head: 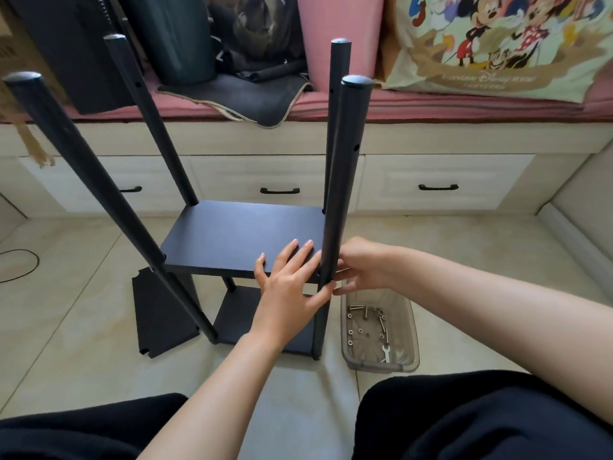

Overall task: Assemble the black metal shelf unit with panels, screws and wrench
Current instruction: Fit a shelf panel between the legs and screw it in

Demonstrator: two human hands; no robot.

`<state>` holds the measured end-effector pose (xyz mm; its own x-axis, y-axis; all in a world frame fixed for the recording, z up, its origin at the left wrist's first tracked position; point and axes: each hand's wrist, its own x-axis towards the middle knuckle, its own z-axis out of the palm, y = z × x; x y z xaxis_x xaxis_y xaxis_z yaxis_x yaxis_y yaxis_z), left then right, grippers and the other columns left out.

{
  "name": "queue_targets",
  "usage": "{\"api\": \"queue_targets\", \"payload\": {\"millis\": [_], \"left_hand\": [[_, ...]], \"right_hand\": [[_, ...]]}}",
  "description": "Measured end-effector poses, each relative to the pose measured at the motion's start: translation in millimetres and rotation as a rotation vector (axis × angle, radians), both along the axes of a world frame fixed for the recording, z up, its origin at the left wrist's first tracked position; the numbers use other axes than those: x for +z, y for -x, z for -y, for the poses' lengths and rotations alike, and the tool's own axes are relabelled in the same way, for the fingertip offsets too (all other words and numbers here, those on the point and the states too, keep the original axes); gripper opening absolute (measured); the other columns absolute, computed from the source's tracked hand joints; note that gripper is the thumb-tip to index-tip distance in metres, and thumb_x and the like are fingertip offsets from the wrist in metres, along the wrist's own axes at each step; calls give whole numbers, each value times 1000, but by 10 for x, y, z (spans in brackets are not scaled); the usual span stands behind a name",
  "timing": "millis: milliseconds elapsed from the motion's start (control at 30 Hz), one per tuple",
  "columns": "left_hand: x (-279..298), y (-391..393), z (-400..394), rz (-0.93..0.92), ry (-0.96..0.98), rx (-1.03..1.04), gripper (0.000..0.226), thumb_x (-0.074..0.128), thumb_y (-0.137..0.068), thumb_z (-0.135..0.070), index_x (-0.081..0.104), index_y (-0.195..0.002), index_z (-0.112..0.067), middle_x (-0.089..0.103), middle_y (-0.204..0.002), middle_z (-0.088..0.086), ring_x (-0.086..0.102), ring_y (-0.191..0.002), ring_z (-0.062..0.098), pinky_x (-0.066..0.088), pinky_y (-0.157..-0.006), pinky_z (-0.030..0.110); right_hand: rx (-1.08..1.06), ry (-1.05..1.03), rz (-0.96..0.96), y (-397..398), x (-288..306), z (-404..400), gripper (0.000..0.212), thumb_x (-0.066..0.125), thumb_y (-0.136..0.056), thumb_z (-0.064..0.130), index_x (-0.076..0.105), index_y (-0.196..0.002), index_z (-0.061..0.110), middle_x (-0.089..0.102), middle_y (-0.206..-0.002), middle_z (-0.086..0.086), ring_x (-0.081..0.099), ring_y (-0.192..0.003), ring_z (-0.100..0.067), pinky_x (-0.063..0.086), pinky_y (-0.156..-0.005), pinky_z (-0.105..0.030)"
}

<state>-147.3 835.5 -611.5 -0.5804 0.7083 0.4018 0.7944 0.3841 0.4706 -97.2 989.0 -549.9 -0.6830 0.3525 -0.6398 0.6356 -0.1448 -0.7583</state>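
Shelf panels (232, 237) and the loose panel (159, 313) on the floor: matt black, smooth, flat finish; posts (341, 180) are black round tube with a slight satin sheen and smooth caps. Parts tray (409, 330) is translucent greyish plastic holding bright, shiny metal screws (365, 315) and a small bright metal wrench (385, 352). Floor (66, 293) is glossy pale tile, drawer fronts (444, 180) smooth cream with black handles, cushion (431, 106) pink cloth, mat (238, 97) dark cloth.
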Motion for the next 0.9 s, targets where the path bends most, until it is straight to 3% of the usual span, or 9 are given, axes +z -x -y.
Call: {"api": "queue_targets", "payload": {"millis": [133, 267, 433, 533, 700, 833, 900], "left_hand": [[34, 164, 35, 9, 18, -118, 51, 72, -89, -45, 61, -138, -35, 48, -153, -14, 31, -149, 10, 0, -119, 49], [80, 302, 48, -2, 31, -198, 52, 62, -88, -51, 61, -138, -37, 49, -151, -18, 30, -148, 4, 3, -120, 45], [45, 285, 44, -78, 26, -172, 48, 55, -90, -52, 68, -130, -28, 57, -144, -12, 39, -146, 11, 14, -120, 53], [-2, 253, 34, -124, 3, -155, 44, 56, -91, -47, 70, -126, -23, 60, -141, -10, 43, -144, 15, 19, -118, 57], [-78, 227, -10, -203, -40, -139, 41, 57, -93, -42, 72, -121, -15, 63, -138, -4, 48, -139, 20, 23, -116, 55], [-109, 231, -39, -228, -50, -135, 40, 58, -93, -39, 72, -120, -14, 60, -137, -6, 50, -137, 22, 21, -117, 49], [-119, 235, -55, -230, -54, -136, 40, 58, -92, -39, 72, -120, -14, 57, -137, -10, 52, -136, 23, 22, -117, 50]], "right_hand": [[-21, 82, -22, -57, -5, -33, 15, 54, -98, 14, 67, -97, 7, 72, -91, -10, 69, -86, -22, 55, -84, -47], [-77, 207, -57, -145, -82, -114, 26, 54, -100, 15, 61, -120, 0, 70, -104, -15, 69, -93, -25, 56, -77, -41], [-131, 327, -92, -444, -344, -318, 22, 52, -101, 14, 57, -118, 2, 70, -108, -16, 69, -100, -30, 57, -82, -38], [-154, 149, -8, -706, -732, -488, 18, 58, -98, 12, 63, -111, 1, 72, -97, -15, 71, -89, -28, 59, -83, -40], [-103, -23, 121, -995, -1514, -589, 14, 51, -99, 6, 60, -92, -2, 57, -84, -12, 48, -52, -12, 41, -56, -26], [-7, -212, 185, -921, -1996, -642, 14, 49, -95, 4, 59, -86, 6, 58, -80, -10, 55, -63, -17, 49, -61, -29], [66, -320, 222, -825, -2181, -685, 12, 55, -95, 8, 65, -97, 3, 65, -92, -12, 62, -79, -23, 56, -73, -34]]}}
